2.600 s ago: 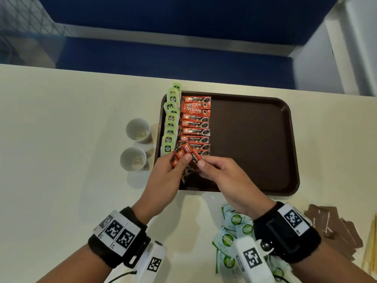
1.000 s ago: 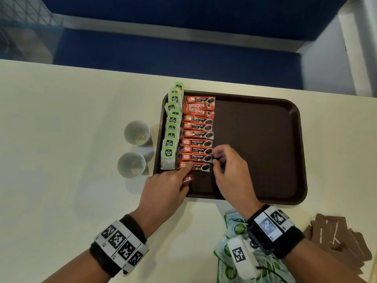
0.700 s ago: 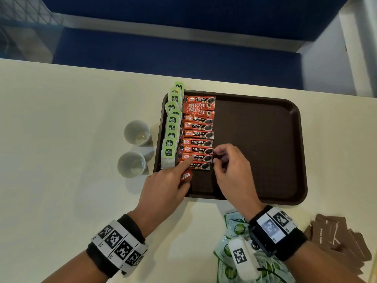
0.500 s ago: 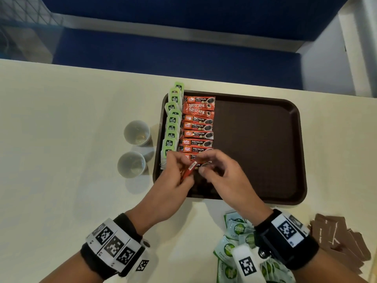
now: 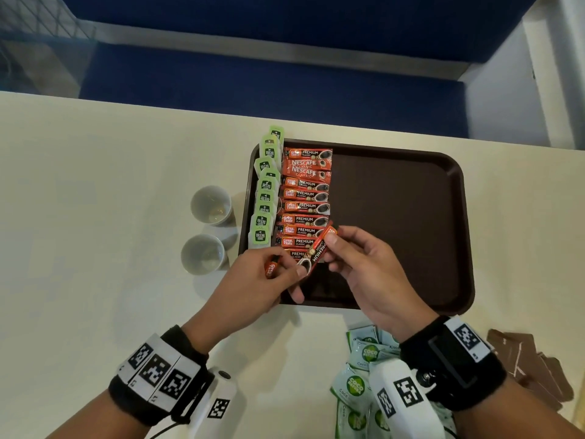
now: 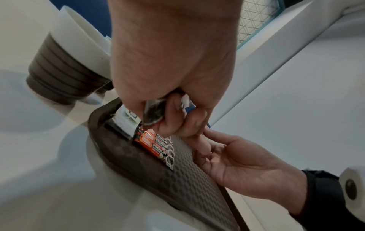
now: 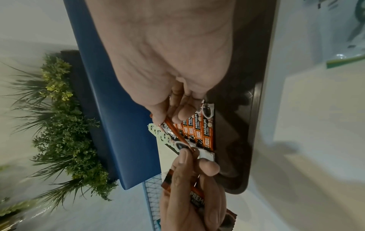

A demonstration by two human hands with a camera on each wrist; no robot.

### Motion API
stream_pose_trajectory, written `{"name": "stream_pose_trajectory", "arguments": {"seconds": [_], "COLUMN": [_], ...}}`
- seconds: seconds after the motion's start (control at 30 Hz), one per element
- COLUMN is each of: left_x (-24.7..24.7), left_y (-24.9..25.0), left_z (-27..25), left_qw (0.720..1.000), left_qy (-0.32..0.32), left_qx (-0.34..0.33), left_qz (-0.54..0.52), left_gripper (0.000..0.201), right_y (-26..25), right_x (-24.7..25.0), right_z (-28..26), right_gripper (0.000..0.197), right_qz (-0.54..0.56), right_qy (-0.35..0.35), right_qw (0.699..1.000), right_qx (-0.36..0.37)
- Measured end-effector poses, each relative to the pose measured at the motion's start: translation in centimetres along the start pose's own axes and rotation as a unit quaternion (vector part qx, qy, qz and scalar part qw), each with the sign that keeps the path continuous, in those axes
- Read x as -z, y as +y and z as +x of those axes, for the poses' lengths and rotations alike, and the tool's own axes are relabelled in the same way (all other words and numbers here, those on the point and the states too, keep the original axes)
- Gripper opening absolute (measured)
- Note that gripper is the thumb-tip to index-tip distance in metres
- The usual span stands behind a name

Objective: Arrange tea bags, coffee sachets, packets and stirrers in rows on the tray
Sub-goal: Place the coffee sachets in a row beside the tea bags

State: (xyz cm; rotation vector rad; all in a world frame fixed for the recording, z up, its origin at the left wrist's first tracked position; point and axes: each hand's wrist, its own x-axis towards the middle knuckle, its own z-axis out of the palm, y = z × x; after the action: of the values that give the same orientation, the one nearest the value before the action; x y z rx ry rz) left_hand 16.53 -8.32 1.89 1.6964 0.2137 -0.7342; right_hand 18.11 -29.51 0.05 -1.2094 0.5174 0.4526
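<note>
Both your hands are on one coffee sachet (image 5: pixel 317 251), held tilted above the near-left part of the tray (image 5: pixel 411 217). Right hand (image 5: pixel 364 270) pinches its far end between thumb and fingertips; left hand (image 5: pixel 262 280) pinches the near end, the end with the printed cup. Your left hand also has a second sachet (image 5: pixel 271 269) tucked under the fingers, orange end poking out on the left. On the tray: a column of green tea bags (image 5: pixel 264 198) along the left wall, a few overlapping the rim, and just beside it a column of red coffee sachets (image 5: pixel 305 198) lying crosswise, stacked edge to edge. The held sachet crosses over the nearest ones in that column. The tray's right part shows bare brown. Off-tray: two white paper cups (image 5: pixel 207 229) just left of the tray, green-and-white packets (image 5: pixel 357 381) in a heap near your right wrist, brown packets (image 5: pixel 531 362) at the table's near-right edge.
</note>
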Motion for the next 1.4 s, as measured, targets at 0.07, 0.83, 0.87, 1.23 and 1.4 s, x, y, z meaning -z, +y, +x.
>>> {"name": "stream_pose_trajectory", "arguments": {"seconds": [0.07, 0.83, 0.87, 1.23, 1.4], "left_x": [-0.1, -0.6, -0.7, -0.6, -1.0], "left_y": [-0.1, -4.4, -4.6, -5.3, -5.6], "left_z": [0.2, 0.3, 0.4, 1.0, 1.5], "left_qw": [0.999, 0.939, 0.928, 0.839, 0.847], "left_qy": [-0.005, 0.198, 0.194, 0.159, 0.141], "left_qx": [-0.006, -0.108, -0.118, -0.205, -0.189], "left_qz": [0.036, 0.259, 0.294, 0.479, 0.476], "left_gripper": [0.023, 0.011, 0.01, 0.023, 0.023], "right_y": [0.0, 1.4, 1.8, 2.7, 2.8], "right_x": [0.1, 1.8, 1.7, 1.1, 1.1], "right_z": [-0.1, -0.2, -0.1, 0.3, 0.4], "right_gripper": [0.033, 0.015, 0.016, 0.017, 0.019], "right_qz": [-0.01, -0.433, -0.438, -0.471, -0.496], "right_qy": [0.0, -0.058, -0.045, -0.016, -0.004], "right_qw": [1.0, 0.897, 0.895, 0.872, 0.851], "right_qx": [0.003, 0.059, 0.068, 0.132, 0.173]}}
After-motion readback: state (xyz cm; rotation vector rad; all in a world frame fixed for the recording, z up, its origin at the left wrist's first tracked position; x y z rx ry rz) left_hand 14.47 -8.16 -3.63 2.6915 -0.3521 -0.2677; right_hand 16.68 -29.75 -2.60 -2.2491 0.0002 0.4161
